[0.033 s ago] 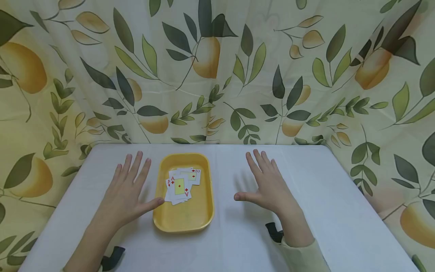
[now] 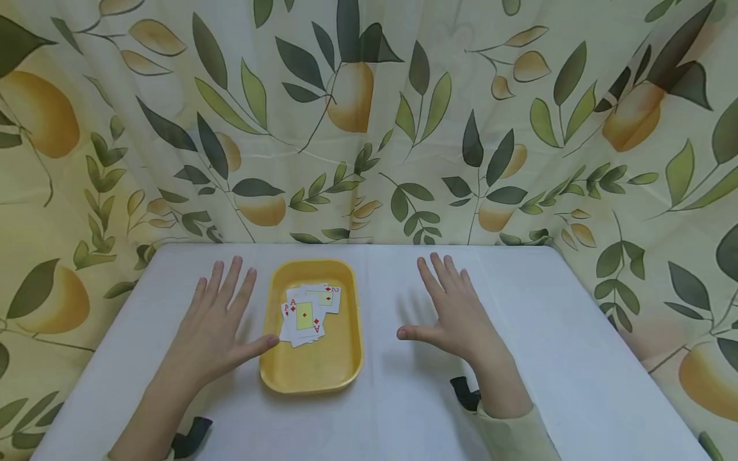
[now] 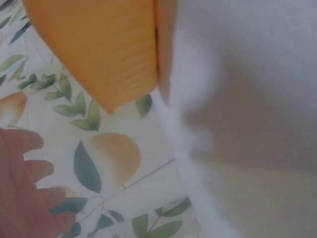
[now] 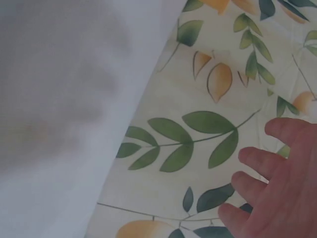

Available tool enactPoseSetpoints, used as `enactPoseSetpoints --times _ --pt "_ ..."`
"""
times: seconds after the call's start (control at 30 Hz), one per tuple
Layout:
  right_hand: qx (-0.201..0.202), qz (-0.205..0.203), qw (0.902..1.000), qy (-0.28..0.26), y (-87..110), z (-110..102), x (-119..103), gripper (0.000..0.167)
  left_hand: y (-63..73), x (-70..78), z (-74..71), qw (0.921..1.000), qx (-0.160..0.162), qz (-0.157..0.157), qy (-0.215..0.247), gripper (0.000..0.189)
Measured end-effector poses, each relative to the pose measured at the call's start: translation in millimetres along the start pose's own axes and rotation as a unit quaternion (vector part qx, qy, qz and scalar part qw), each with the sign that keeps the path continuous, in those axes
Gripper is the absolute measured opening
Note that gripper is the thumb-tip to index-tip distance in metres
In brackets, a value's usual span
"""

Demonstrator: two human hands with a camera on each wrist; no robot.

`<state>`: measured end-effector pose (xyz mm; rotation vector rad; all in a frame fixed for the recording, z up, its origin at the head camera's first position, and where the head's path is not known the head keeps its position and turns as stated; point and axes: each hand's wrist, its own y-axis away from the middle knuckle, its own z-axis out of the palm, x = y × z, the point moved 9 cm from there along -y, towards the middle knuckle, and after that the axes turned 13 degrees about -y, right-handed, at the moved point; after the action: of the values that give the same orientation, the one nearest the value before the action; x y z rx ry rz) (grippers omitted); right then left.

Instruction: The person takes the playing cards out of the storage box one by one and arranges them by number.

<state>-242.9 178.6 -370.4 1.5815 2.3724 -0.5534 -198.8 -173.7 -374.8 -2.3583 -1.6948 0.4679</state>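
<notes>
A yellow tray (image 2: pixel 340 358) stands on the white table, left of the middle. In its upper left part lies a loose, overlapping pile of playing cards (image 2: pixel 304 315); an ace of diamonds is on top, and a two of diamonds shows behind it. My left hand (image 2: pixel 210 326) hovers left of the tray with fingers spread, its thumb tip overlapping the tray's left rim in the head view. Well to the right of the tray, my right hand (image 2: pixel 455 314) is held over the table, fingers straight and thumb out. Both hands hold nothing.
The white-covered table (image 2: pixel 392 410) runs back to a patterned curtain (image 2: pixel 369 160) with fruit and leaves. A black strap end hangs by each wrist. In the left wrist view the tray's side wall (image 3: pixel 109 44) rises near the fingers.
</notes>
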Motion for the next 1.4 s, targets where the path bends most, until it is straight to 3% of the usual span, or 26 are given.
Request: enactPoseSetpoints --times 0.2,0.4,0.5,0.63,0.7,1.0,1.23,1.4 --pt "0.004 0.014 0.9999 0.005 -6.1 -1.6 1.5 0.131 -4.7 -1.5 3.1 0.9999 -0.012 -0.003 0.000 0.117" --pt "-0.009 0.003 0.9999 -0.009 -9.3 1.4 -5.7 0.129 -4.0 0.6 11.7 0.9995 -0.031 -0.001 0.007 0.120" --pt "-0.021 -0.001 0.9997 -0.014 -9.7 7.6 -11.3 0.130 -0.6 9.4 26.6 0.9963 -0.080 0.004 0.030 0.132" --pt "-0.042 -0.008 0.9990 -0.016 -7.6 22.4 -21.5 0.130 10.8 25.9 50.7 0.9819 -0.170 0.001 0.084 0.149" --pt "-0.054 -0.016 0.9982 -0.020 -5.6 31.4 -28.3 0.128 16.6 30.9 57.0 0.9761 -0.192 -0.006 0.101 0.153" --pt "-0.087 -0.071 0.9922 -0.055 -5.1 63.5 -68.6 0.124 20.5 35.9 51.4 0.9770 -0.190 0.006 0.098 0.157" --pt "-0.146 -0.151 0.9748 -0.075 -30.3 86.6 -117.2 0.114 14.3 40.7 46.4 0.9776 -0.178 0.028 0.109 0.154" --pt "-0.212 -0.144 0.9646 -0.061 -50.6 110.8 -129.0 0.102 11.9 40.7 44.8 0.9782 -0.175 0.038 0.106 0.153"
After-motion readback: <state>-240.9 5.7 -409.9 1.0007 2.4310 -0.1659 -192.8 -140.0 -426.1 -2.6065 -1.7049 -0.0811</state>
